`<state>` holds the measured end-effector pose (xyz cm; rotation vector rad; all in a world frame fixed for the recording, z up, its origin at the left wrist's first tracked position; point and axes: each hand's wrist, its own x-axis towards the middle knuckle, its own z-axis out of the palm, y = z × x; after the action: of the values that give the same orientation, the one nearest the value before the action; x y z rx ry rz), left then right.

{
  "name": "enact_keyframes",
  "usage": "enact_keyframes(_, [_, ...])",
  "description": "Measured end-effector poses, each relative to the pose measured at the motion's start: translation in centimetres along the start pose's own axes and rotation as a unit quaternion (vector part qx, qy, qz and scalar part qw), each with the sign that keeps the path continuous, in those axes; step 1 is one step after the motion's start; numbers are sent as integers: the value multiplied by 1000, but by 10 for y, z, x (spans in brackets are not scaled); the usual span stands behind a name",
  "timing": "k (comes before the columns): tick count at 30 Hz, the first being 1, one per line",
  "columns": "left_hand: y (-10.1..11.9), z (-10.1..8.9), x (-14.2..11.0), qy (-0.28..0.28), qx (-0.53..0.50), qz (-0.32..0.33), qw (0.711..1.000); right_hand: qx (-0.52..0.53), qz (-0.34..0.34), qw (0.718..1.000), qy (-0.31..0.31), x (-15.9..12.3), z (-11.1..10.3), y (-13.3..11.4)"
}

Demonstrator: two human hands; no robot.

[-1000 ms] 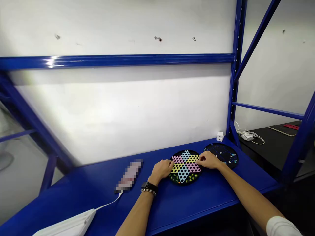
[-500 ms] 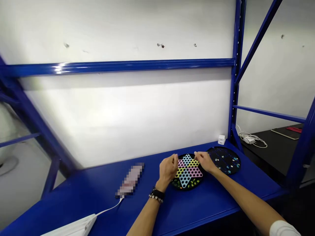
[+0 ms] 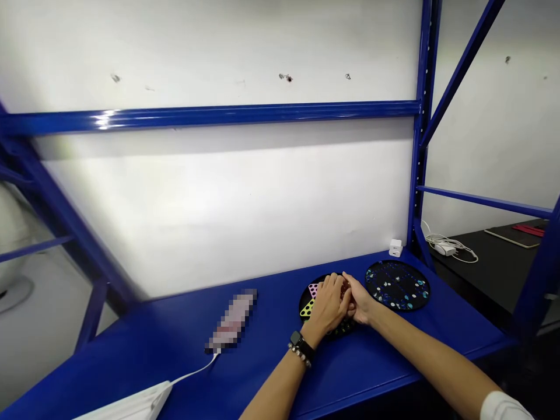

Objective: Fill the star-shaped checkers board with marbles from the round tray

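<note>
From the head camera, the person's two bare hands meet over a round black Chinese checkers board [image 3: 321, 303], which lies on a blue steel shelf [image 3: 258, 373] and is mostly hidden beneath them. Only a pink point [image 3: 313, 290] and a yellow point [image 3: 307, 309] of its perforated star show past the left hand [image 3: 327, 306].

The fingers of the left hand are curled and bunched together, and those of the right hand [image 3: 359, 300] press in against them from the other side. A small dark-red patch [image 3: 345, 288] shows at the join, too small to identify, so it cannot be told whether the fingers pinch anything. A black smartwatch [image 3: 297, 338] and a beaded bracelet [image 3: 299, 354] circle the left wrist, and a white sleeve [image 3: 502, 407] covers the right upper arm.

Just beside the board on the right lies a round black disc [image 3: 397, 285] dotted with small white and teal spots. Beyond it, a white charger cube [image 3: 395, 248] stands against the white wall [image 3: 219, 198]. To the left of the hands lies a pixelated phone [image 3: 231, 321], its white cable [image 3: 192, 368] running to a white device [image 3: 135, 402] at the shelf's near edge. Farther right, on a lower black surface [image 3: 494, 262], lie a white power adapter [image 3: 444, 249] and a tablet [image 3: 511, 237].
</note>
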<state>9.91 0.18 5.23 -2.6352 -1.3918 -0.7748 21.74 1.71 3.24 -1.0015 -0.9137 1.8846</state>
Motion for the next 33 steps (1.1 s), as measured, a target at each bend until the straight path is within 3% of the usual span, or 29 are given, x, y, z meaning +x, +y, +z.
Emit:
enact_keyframes(4, [-3,2,-4,5,-38,-2,999,26,16,999,-17,-2,0,-2])
enact_keyframes(6, [-5,-2,-6,15,-52,-4,999,-27,-16,999,-3,-3,-2,-5])
enact_keyframes(8, [-8,-7,-8,22,-61,-2,998,-130,-89,987,42,-4,-9,-9])
enact_keyframes(10, [-12,-13,-11,23,-61,-4,998,-286,-192,930,127,-5,-23,-17])
enact_keyframes(12, [-17,-17,-12,23,-49,-26,998,-446,-260,824,235,-7,-41,-25])
enact_keyframes(14, [-22,-20,-13,27,-28,-65,997,-551,-242,731,322,-11,-61,-34])
enact_keyframes(15, [-25,-21,-13,29,-16,-83,996,-583,-210,703,349,-12,-70,-37])
enact_keyframes(17, [-30,-22,-13,28,5,-107,994,-629,-134,670,371,-15,-86,-41])
enact_keyframes(20, [-34,-22,-12,29,29,-120,992,-681,-48,637,358,-15,-99,-40])
enact_keyframes(24, [-37,-21,-12,27,37,-137,990,-714,-60,591,370,-15,-97,-35])
enact_keyframes(27, [-40,-21,-11,33,33,-155,987,-717,-140,583,355,-16,-86,-33])
enact_keyframes(30, [-44,-23,-11,29,31,-184,982,-701,-216,632,250,-17,-70,-30])
enact_keyframes(33, [-48,-27,-11,-25,58,-234,970,-683,-222,681,147,-16,-55,-23])
